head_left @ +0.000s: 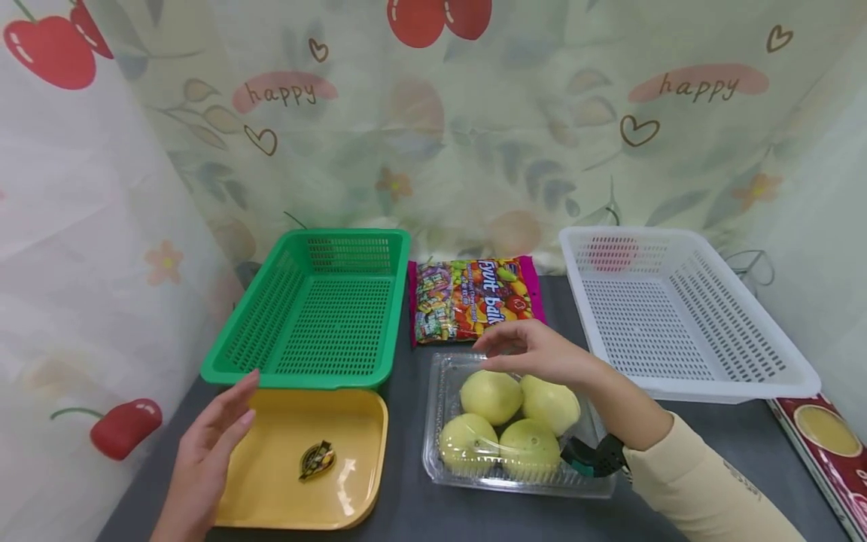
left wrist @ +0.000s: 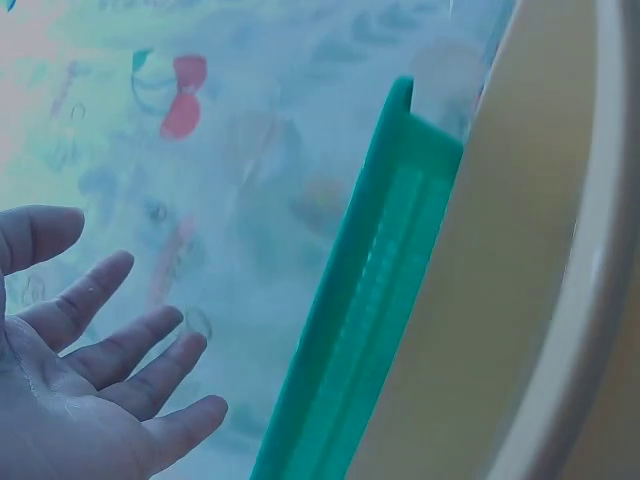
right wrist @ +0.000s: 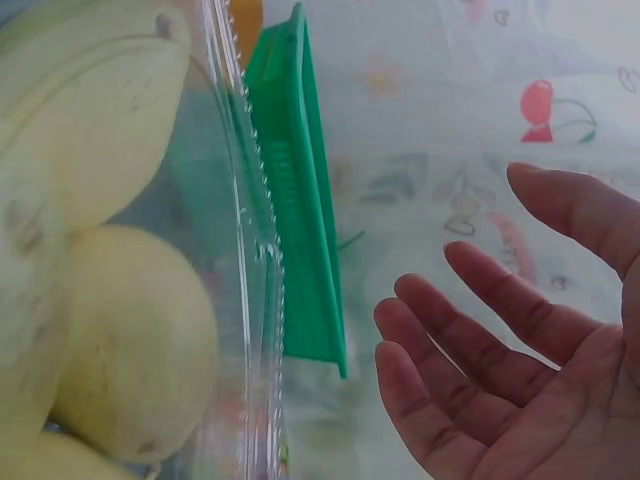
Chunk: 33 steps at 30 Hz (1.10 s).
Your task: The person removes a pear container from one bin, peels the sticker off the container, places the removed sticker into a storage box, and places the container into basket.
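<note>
My left hand hovers over the left side of a yellow tray, fingers spread and holding nothing. On that tray lies a small dark wrapped candy. Above the far part of a clear plastic box is my right hand, its fingers relaxed and nothing in them. Several pale yellow-green round fruits sit inside the box. Just beyond the right hand, a colourful candy bag lies flat, its lower right part hidden. In the right wrist view the fingers are apart from the box.
A green basket stands behind the yellow tray. At the back right is a white basket. A red printed box lies at the right edge of the dark table. Patterned cloth hangs behind.
</note>
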Each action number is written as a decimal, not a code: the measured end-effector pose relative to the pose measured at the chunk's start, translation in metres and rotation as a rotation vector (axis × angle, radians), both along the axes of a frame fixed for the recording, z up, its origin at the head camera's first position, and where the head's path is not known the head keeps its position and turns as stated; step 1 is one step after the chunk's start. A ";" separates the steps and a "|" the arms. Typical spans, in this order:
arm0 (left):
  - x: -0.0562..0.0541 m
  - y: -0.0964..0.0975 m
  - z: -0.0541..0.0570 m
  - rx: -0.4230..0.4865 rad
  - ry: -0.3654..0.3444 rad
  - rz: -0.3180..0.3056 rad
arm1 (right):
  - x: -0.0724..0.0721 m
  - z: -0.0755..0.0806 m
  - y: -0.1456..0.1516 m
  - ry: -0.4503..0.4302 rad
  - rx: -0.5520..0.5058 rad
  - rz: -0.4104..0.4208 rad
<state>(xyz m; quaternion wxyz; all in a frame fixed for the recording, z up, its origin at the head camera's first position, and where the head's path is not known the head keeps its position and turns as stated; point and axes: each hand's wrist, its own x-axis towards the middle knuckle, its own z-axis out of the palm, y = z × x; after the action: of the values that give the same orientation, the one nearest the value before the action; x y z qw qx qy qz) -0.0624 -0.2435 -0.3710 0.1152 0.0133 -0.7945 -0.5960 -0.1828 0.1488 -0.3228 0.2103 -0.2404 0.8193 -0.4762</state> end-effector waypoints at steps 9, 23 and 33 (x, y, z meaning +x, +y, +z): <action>-0.003 0.034 0.005 0.025 0.051 -0.141 | 0.008 -0.010 0.029 0.020 0.014 -0.091; -0.009 0.065 0.003 0.061 0.061 -0.271 | 0.027 -0.021 0.058 -0.029 -0.018 -0.178; -0.004 0.086 0.003 0.116 -0.057 -0.303 | 0.040 -0.025 0.075 -0.011 -0.032 -0.239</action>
<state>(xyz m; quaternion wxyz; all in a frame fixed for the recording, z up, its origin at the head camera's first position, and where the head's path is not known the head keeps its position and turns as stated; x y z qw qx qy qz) -0.0662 -0.1574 -0.3681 0.0003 -0.0833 -0.7546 -0.6509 -0.1429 0.2235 -0.3482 0.1527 -0.1416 0.8332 -0.5122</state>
